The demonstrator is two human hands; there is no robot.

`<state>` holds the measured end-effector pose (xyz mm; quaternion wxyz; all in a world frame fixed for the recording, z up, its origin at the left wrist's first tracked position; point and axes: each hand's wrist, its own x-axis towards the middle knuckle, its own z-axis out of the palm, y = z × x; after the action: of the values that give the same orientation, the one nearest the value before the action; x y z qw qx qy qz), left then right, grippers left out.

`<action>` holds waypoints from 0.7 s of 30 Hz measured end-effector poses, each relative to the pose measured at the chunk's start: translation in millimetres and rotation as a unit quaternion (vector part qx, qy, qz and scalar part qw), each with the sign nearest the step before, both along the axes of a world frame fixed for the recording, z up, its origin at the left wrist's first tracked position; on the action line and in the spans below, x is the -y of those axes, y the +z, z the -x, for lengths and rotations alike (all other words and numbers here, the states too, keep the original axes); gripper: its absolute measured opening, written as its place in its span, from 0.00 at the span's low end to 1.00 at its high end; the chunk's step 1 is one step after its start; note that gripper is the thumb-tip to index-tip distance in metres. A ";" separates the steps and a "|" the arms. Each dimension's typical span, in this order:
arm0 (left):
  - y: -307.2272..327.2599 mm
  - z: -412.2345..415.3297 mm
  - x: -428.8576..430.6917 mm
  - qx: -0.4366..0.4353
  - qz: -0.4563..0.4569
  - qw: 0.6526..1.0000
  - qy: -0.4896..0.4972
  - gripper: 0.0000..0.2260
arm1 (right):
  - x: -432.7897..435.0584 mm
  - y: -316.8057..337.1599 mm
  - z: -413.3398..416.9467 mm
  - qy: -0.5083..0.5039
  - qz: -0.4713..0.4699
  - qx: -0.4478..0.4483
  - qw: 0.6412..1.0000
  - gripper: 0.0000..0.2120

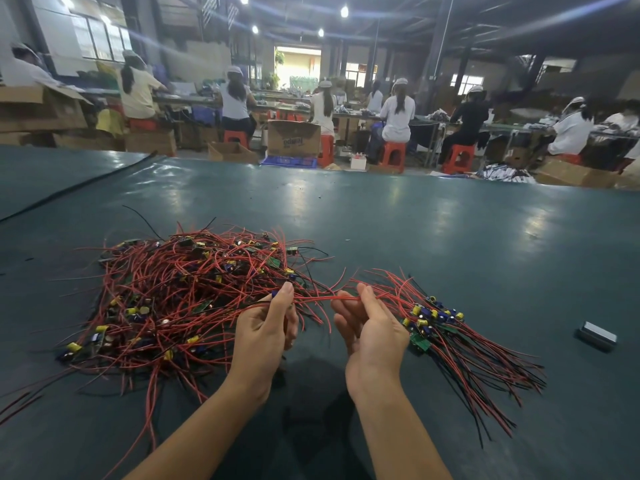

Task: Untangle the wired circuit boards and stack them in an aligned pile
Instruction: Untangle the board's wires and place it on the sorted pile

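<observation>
At lower centre a red wire [311, 299] runs taut between the hands. The left hand [266, 323] pinches it at the edge of the tangle [180, 292] of boards, centre left; the right hand [370, 327] pinches it beside the pile [436, 320] at right on the bench [415, 220]. Best to draw slowly, lifting clear of crossing loops rather than yanking, then lay the board square on that pile.
</observation>
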<state>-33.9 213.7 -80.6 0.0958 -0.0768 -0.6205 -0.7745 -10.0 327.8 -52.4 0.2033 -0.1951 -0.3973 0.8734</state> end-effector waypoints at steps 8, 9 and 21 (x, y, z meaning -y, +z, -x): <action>0.2 0.7 0.6 0.005 -0.004 1.000 0.000 0.21 | 3.2 5.7 -4.3 0.012 0.039 0.033 0.999 0.11; 0.4 0.7 0.6 0.003 -0.002 1.000 -0.003 0.21 | 2.9 5.8 -4.4 0.010 0.040 0.033 0.999 0.12; -1.1 0.6 1.3 -0.008 0.008 1.000 -0.015 0.23 | -3.7 2.5 -3.3 0.001 0.024 0.006 1.000 0.12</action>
<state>-34.5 212.3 -81.7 0.0884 -0.0936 -0.6247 -0.7701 -6.7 331.5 -49.9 0.1951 -0.2043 -0.3775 0.8819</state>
